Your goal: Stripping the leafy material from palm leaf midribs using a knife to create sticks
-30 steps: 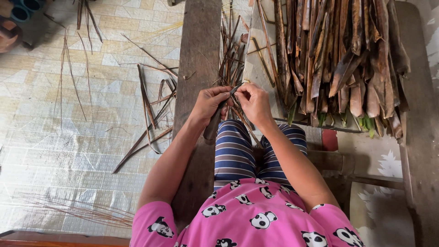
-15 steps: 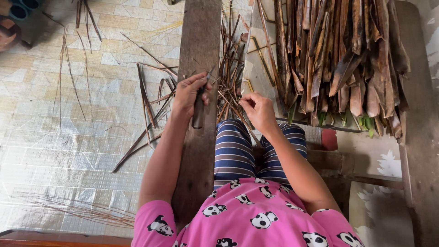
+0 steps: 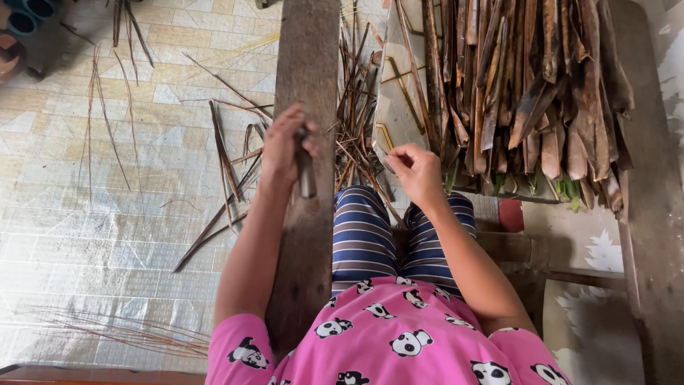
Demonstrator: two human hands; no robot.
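Observation:
My left hand (image 3: 283, 146) is closed around a dark-handled knife (image 3: 306, 175), held over the long wooden plank (image 3: 308, 50) that runs away from me. My right hand (image 3: 415, 170) hovers above my knee with thumb and fingers pinched on a thin pale strip (image 3: 381, 155) whose far end I cannot follow. Between my hands lies a loose heap of thin brown stalks (image 3: 356, 121). My striped trousers and pink patterned shirt fill the bottom of the view.
A thick pile of dried brown leaf sheaths (image 3: 531, 93) lies on a board to the right. Scattered strips (image 3: 228, 164) and thin fibres (image 3: 121, 331) litter the tiled floor on the left. A wooden beam (image 3: 652, 235) runs along the right edge.
My hands were together working one stalk; the left hand has drawn away to the left over the plank with the knife, and the right hand has stayed near my knee, still pinching.

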